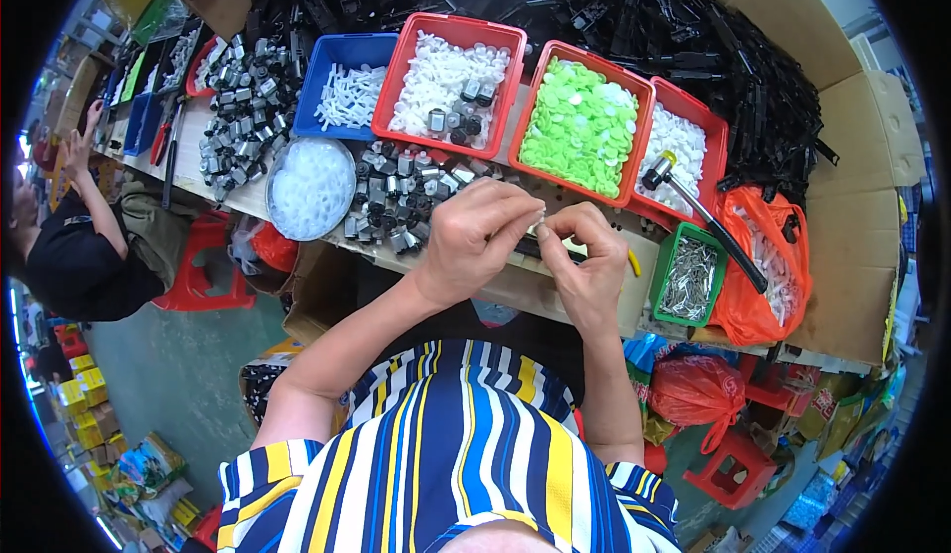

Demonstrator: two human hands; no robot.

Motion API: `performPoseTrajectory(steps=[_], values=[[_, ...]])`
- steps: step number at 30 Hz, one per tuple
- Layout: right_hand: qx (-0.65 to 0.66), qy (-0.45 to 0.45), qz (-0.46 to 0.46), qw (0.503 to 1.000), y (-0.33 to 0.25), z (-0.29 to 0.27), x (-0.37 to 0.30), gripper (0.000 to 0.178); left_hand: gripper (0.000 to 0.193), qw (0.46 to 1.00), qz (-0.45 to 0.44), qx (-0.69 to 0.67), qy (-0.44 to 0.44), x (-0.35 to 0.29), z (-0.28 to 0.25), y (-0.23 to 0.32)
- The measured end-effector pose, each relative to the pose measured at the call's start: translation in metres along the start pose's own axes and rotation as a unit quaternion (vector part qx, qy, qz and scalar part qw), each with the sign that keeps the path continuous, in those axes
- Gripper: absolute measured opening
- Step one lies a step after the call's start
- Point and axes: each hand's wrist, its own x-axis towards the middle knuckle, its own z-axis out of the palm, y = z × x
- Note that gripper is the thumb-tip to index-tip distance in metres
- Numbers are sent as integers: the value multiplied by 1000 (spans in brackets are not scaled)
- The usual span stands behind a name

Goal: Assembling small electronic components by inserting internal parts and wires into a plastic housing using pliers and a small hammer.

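My left hand [475, 234] and my right hand [586, 261] meet over the front edge of the workbench, fingertips pinched together. Whatever lies between them is too small and covered to make out, with only a pale speck showing. Behind my hands are a red bin [512, 50] of white plastic parts with a few metal motors on top, and an orange-red bin [646, 127] of bright green discs. Loose small motors [391, 201] are heaped beside my left hand. A green tray [715, 307] of metal pins sits to the right of my right hand.
A hammer [708, 218] leans across a red bin of white pieces. An orange bag [797, 286] stands at the right. Left are a blue bin [309, 88] and a bowl [312, 189] of clear parts. Black parts [634, 18] pile up behind. A co-worker [79, 236] sits far left.
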Motion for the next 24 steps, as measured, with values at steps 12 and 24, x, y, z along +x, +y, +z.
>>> performPoseTrajectory(steps=[12, 24], values=[[11, -31, 29, 999, 12, -7, -6, 10, 18, 962, -208, -158, -80, -18, -4, -2], [-107, -57, -87, 989, 27, 4, -14, 9, 33, 989, -87, -47, -108, -31, -13, -13]])
